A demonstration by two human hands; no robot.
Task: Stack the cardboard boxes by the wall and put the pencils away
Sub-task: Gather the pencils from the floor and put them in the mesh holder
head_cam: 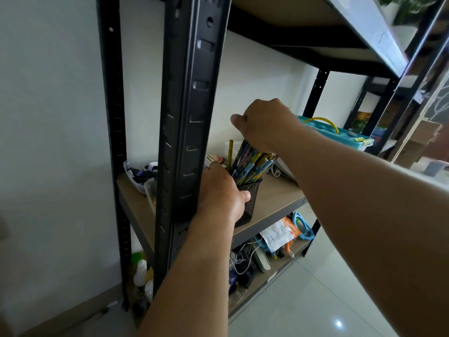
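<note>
Clutching pencils (252,164) beneath right hand (264,122), in holder (251,203)

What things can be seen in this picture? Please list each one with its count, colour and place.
rack: one, black posts with pale boards, against the white wall
cup: one, black mesh, on the middle board
pencils: many, mostly blue and yellow, standing in the cup
case: one, teal with a yellow handle, middle board, right of the cup
tub: one, clear, middle board, left end
bag: one, clear and orange, on the lower board
bottle: one, white, bottom left of the rack
left hand: grips the cup
right hand: holds the pencils by their tops
</note>
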